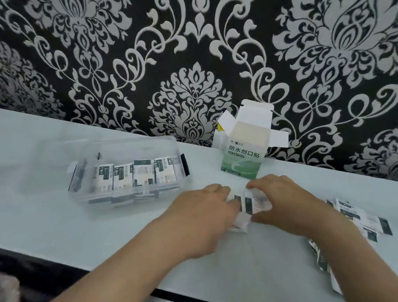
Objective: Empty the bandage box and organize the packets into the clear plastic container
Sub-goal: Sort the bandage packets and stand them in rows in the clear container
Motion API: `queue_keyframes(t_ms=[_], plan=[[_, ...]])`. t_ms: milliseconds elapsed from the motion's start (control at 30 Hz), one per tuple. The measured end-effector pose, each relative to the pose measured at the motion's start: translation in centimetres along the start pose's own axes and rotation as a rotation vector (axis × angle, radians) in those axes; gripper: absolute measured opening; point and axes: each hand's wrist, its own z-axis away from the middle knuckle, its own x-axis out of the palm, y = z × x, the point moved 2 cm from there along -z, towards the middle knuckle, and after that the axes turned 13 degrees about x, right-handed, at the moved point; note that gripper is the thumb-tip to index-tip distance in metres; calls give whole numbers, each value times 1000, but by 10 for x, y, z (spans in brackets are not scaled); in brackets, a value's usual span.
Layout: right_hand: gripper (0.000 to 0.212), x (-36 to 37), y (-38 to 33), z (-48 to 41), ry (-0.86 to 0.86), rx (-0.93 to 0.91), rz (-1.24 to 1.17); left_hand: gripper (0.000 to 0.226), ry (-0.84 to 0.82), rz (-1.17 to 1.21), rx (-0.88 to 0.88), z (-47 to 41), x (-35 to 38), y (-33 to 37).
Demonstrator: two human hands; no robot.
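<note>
Black-and-silver damask wallpaper backs a pale desk. One bandage box stands open at the back edge, seemingly emptied. One clear plastic container, left of centre, holds at least four filed packets. Left hand and right hand, both curled, pinch a small stack of packets between them. Several loose packets lie near the right edge.

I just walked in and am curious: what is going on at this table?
A person holds a small stack of packets between the left hand and the right hand, on the table. The clear container at the left already has a row of packets inside. The bandage box stands open behind, and loose packets lie at the right.
</note>
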Motion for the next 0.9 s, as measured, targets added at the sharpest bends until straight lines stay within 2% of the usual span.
queue_keyframes(t_ms=[100,233,333,467,567,633,733,800,833,900], plan=[[62,3,3,0,-16,-31,-36,37,-74,-71,-57,-6,4,-1],[52,6,-1,-1,-9,-34,-143,27,-89,-142,-90,-15,-1,0],[52,7,-1,-4,-8,-22,-198,19,-66,-164,-126,-16,-1,-4],[44,6,4,-5,-19,-5,-238,22,-21,-168,-156,-19,-1,-3],[32,6,4,-5,6,-26,-243,17,11,-104,-171,-20,3,-7],[36,5,5,-5,52,-40,-240,16,50,-44,-165,-19,3,-9],[32,-1,8,-2,151,-29,-375,12,264,42,-133,-17,0,-9],[21,-9,13,2,185,18,-641,7,506,91,-121,-16,-3,-8],[16,-12,16,5,175,48,-832,5,609,164,-170,-16,-6,-6],[12,-16,21,8,104,102,-1220,6,777,557,-344,-16,-9,-6]])
